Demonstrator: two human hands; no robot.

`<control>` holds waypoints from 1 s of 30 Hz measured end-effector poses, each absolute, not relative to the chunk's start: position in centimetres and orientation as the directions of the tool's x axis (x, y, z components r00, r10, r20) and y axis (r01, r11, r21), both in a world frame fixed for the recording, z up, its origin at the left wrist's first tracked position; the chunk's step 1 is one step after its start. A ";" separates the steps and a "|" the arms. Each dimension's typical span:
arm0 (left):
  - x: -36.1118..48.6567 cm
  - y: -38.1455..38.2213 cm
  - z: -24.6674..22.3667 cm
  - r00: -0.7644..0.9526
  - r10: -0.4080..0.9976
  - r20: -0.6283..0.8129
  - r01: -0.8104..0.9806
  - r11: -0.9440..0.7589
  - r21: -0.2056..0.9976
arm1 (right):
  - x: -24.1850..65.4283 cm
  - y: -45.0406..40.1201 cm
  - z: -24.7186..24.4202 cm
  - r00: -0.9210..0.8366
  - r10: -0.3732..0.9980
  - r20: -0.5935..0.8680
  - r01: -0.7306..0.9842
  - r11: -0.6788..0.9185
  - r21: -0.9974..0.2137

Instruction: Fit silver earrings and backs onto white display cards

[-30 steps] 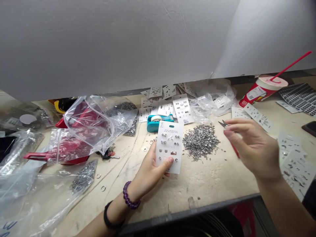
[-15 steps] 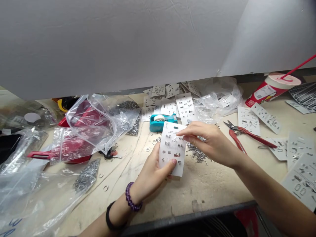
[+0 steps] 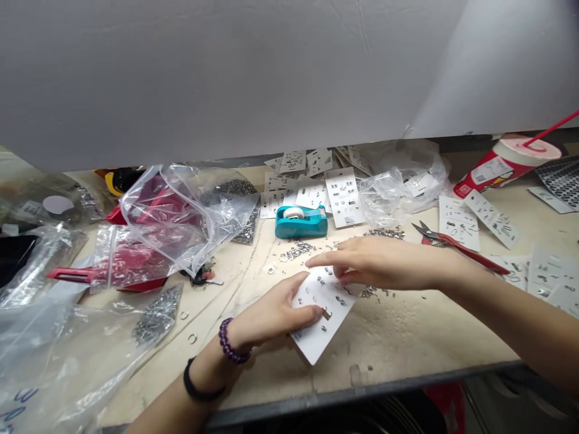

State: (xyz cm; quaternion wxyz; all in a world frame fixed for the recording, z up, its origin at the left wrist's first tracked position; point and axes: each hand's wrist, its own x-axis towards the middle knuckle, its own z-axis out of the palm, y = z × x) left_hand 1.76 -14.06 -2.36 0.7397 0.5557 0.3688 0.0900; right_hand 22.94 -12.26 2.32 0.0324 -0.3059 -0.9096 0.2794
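Note:
A white card (image 3: 320, 343) with several small metal pieces on it is tilted above the table, gripped at its left side by my left hand (image 3: 280, 310), thumb on its face. My right hand (image 3: 384, 262) lies over the card's upper end, index finger stretched out and the other fingers bent; whether they pinch anything is hidden. Behind the hands stands a turquoise tape dispenser (image 3: 301, 223). Small metal parts (image 3: 298, 249) are scattered between it and my hands.
Red-handled cutters (image 3: 461, 244) and more carded pieces (image 3: 459, 223) lie at the right, below a red cup (image 3: 497, 166) with a straw. Clear plastic bags (image 3: 181, 229) cover the left. A grey panel (image 3: 226, 78) rises behind. The table edge (image 3: 362, 386) runs in front.
The card has turned and tipped, its lower end now nearer the table's front edge. My right hand has shifted slightly down, covering the card's top end. The view has moved a little.

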 end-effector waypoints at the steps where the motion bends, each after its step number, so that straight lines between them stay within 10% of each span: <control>1: 1.7 -14.0 -2.4 0.714 0.536 -0.450 0.289 0.359 0.887 | 23.1 -12.4 2.0 -0.812 0.573 -0.110 0.529 0.644 -0.553; 11: 1.0 -13.5 -2.0 0.702 0.542 -0.462 0.544 0.011 0.839 | 23.4 -14.5 -0.5 -0.749 0.661 0.050 0.427 0.539 -0.726; 22: -0.1 -14.5 -1.2 0.656 0.743 -0.137 0.750 -0.620 0.228 | 21.8 -16.3 -4.7 -0.710 0.695 0.113 0.380 0.513 -0.769; 30: 0.7 -15.1 -1.4 0.714 0.697 -0.066 0.644 -0.617 0.452 | 21.5 -16.6 -4.7 -0.689 0.711 0.140 0.461 0.579 -0.673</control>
